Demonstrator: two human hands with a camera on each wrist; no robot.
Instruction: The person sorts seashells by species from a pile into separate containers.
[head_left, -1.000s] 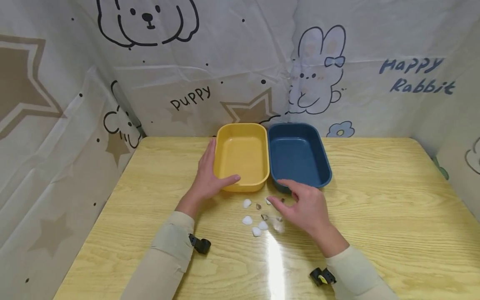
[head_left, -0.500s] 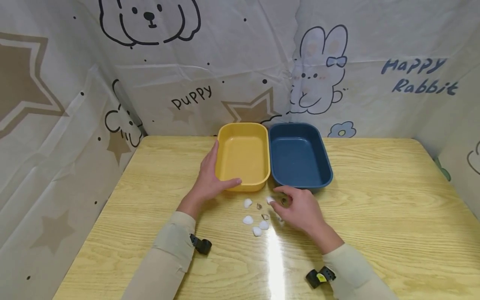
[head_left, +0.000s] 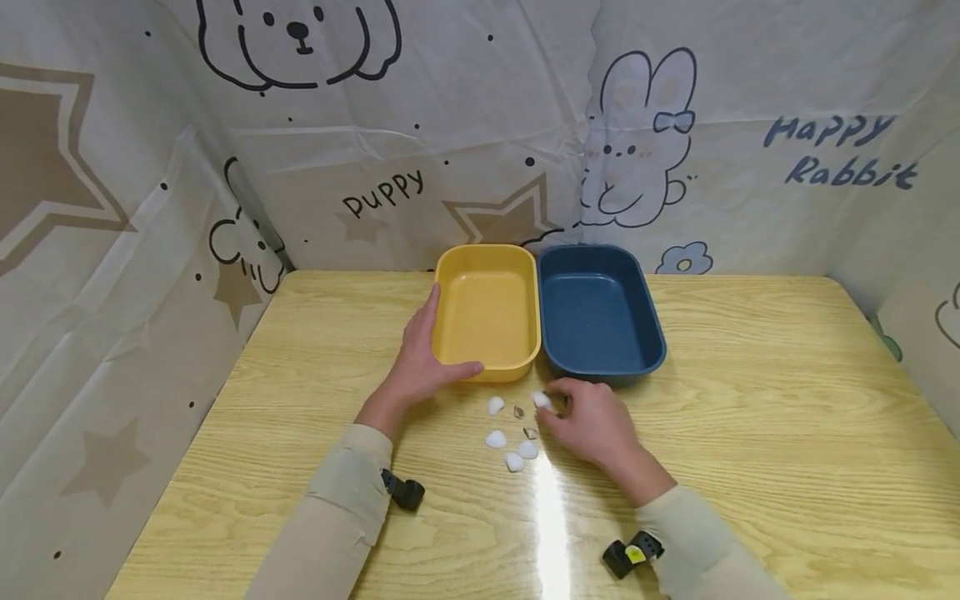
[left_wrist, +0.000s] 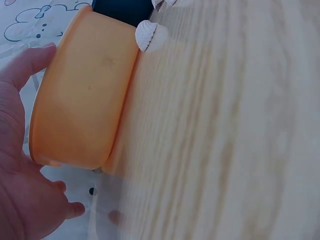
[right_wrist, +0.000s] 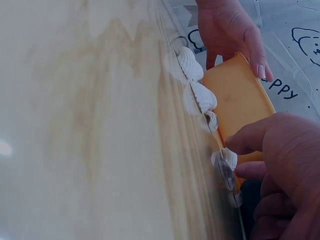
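My left hand [head_left: 420, 362] rests at the near left corner of a yellow bin [head_left: 486, 372], fingers along its outer side and thumb over the front rim. In the left wrist view the bin's outer wall [left_wrist: 90, 90] shows beside that hand. My right hand [head_left: 596, 421] is low over the table, thumb and index finger apart with their tips right at a white ribbed seashell [head_left: 542, 400]. In the right wrist view this shell [right_wrist: 229, 158] lies beside the fingertips, with a dark shell [right_wrist: 226, 175] close by. The right hand hides some table behind it.
A blue bin [head_left: 600, 333] stands against the yellow bin's right side. White shells [head_left: 496, 439] and small brown shells [head_left: 530, 433] lie loose on the wooden table [head_left: 750, 417] in front of the bins. Printed cloth [head_left: 495, 108] hangs behind and at the sides.
My right hand has come down and left from the blue bin's front edge to the white shell, its thumb and index finger drawing closer. My left hand stays at the yellow bin.
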